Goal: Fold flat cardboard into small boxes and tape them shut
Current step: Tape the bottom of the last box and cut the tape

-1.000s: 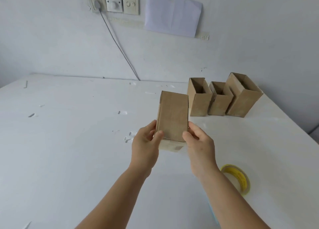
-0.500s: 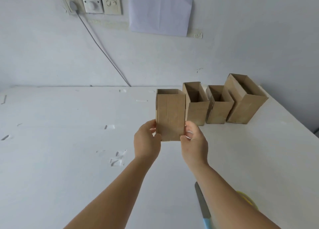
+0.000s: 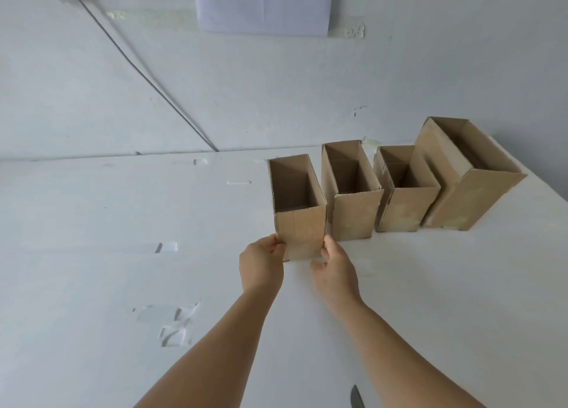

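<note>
A small brown cardboard box (image 3: 302, 235) stands upright with its top open on the white table (image 3: 107, 223), at the left end of a row of boxes. My left hand (image 3: 261, 269) pinches its lower left edge, thumb on the front face. My right hand (image 3: 336, 272) touches the lower right side with its fingers, and its thumb is off the cardboard. Three more open-topped boxes stand to the right: one (image 3: 353, 217) right beside it, a shorter one (image 3: 402, 207), and a larger one (image 3: 470, 201) tilted against the wall.
Scraps of clear tape (image 3: 175, 330) stick to the table at the left of my arms. A grey blade tip (image 3: 356, 398) shows at the bottom edge. A cable (image 3: 147, 78) runs down the wall behind, below a taped paper sheet (image 3: 264, 5).
The box went from held in the air in front of me to standing on the table at the left end of the row. My right thumb has come off it.
</note>
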The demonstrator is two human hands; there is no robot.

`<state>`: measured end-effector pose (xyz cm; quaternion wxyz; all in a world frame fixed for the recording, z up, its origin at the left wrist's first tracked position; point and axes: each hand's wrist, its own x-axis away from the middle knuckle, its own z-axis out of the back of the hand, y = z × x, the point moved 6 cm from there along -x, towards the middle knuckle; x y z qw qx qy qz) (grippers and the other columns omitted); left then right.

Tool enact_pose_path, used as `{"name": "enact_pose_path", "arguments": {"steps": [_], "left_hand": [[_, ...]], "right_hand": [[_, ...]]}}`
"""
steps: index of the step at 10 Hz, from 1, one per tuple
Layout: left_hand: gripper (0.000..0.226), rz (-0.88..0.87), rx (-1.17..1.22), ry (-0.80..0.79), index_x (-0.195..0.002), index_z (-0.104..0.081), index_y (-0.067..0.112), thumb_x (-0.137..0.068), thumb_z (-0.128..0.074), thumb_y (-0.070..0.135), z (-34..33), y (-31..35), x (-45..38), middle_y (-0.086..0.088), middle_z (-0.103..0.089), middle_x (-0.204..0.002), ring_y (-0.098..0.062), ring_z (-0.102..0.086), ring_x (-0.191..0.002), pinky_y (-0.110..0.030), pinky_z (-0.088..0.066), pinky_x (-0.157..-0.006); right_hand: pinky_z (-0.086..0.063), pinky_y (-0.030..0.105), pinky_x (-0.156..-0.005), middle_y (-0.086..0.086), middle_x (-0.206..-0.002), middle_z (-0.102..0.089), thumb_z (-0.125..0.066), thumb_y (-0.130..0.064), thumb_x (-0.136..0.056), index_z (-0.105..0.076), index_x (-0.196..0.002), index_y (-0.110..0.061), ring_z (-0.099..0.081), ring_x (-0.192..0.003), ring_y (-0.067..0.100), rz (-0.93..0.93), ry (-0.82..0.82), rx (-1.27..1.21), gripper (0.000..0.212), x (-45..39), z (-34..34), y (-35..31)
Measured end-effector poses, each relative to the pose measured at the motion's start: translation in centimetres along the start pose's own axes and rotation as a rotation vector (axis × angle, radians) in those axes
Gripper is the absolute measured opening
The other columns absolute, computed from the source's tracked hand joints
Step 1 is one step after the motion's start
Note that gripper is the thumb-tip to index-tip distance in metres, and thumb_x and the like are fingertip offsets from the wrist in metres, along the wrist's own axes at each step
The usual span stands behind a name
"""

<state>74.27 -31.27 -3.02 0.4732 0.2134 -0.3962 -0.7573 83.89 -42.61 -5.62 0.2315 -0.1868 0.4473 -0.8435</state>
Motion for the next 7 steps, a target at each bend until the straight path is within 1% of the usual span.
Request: {"name": "enact_pose_path", "arguments": {"steps": [1,2,3,4,5,6,7], "left_hand": [[0.022,-0.01,-0.013,-0.005,-0.086,-0.072,0.016,-0.09,-0.05,0.012,-0.6,0.5,-1.5,-0.001,-0.065,-0.069,-0.012,-0.052,-0.061,-0.022,-0.038,-0.055],[0.021,-0.014,-0.008,-0.004,-0.078,-0.068,0.017,-0.089,-0.05,0.011,-1.1,0.7,-2.3,-0.009,-0.069,-0.077,-0.022,-0.056,-0.071,-0.031,-0.045,-0.064],[0.021,-0.013,-0.008,0.0,-0.078,-0.065,0.021,-0.09,-0.05,0.012,-1.2,0.8,-2.2,-0.004,-0.066,-0.076,-0.021,-0.055,-0.073,-0.031,-0.047,-0.066],[0.024,-0.031,-0.043,-0.019,-0.099,-0.071,0.018,-0.093,-0.048,0.014,-1.4,0.8,-2.1,0.0,-0.07,-0.088,-0.019,-0.057,-0.075,-0.026,-0.041,-0.061],[0.034,-0.058,-0.145,-0.117,-0.13,-0.057,0.019,-0.098,-0.046,0.019,-1.5,0.8,-1.7,0.0,-0.064,-0.124,-0.018,-0.06,-0.104,-0.023,-0.046,-0.078],[0.049,-0.113,-0.342,-0.207,-0.147,-0.032,0.014,-0.1,-0.044,0.023,-1.3,0.8,-0.8,-0.002,-0.041,-0.148,-0.021,-0.04,-0.135,-0.031,-0.035,-0.105],[0.058,-0.199,-0.488,-0.241,-0.15,-0.02,0.015,-0.1,-0.045,0.024,0.1,1.2,0.5,0.0,-0.028,-0.155,-0.02,-0.031,-0.14,-0.033,-0.033,-0.107]], "right_hand": [[-0.036,0.034,-0.111,0.002,-0.152,-0.036,-0.05,-0.01,-0.095,-0.021,-0.151,-0.018,-0.038,-0.137,0.018,-0.02,-0.021,-0.017,0.064,-1.3,-0.3,0.2],[-0.034,0.034,-0.112,0.003,-0.152,-0.036,-0.05,-0.008,-0.093,-0.02,-0.151,-0.016,-0.037,-0.138,0.018,-0.015,-0.029,-0.035,0.065,-1.8,-0.5,0.4],[-0.033,0.033,-0.112,0.003,-0.153,-0.033,-0.05,-0.008,-0.093,-0.019,-0.151,-0.016,-0.035,-0.138,0.017,-0.009,-0.03,-0.056,0.067,-2.0,-0.5,0.5],[-0.031,0.034,-0.114,0.003,-0.155,-0.028,-0.051,-0.009,-0.094,-0.018,-0.151,-0.015,-0.031,-0.141,0.017,0.012,-0.035,-0.044,0.067,-2.0,-0.3,0.4],[-0.025,0.028,-0.112,0.001,-0.159,-0.017,-0.047,-0.014,-0.098,-0.012,-0.152,-0.014,-0.023,-0.144,0.017,0.034,-0.081,0.055,0.065,-1.6,0.1,0.0],[-0.023,0.027,-0.113,-0.002,-0.161,-0.005,-0.04,-0.02,-0.101,-0.003,-0.153,-0.016,-0.015,-0.146,0.017,0.066,-0.155,0.175,0.064,-0.6,0.5,-0.5],[-0.017,0.032,-0.117,0.0,-0.161,-0.002,-0.037,-0.025,-0.102,-0.003,-0.153,-0.015,-0.008,-0.148,0.018,0.116,-0.178,0.31,0.062,0.6,1.6,-1.6]]}}
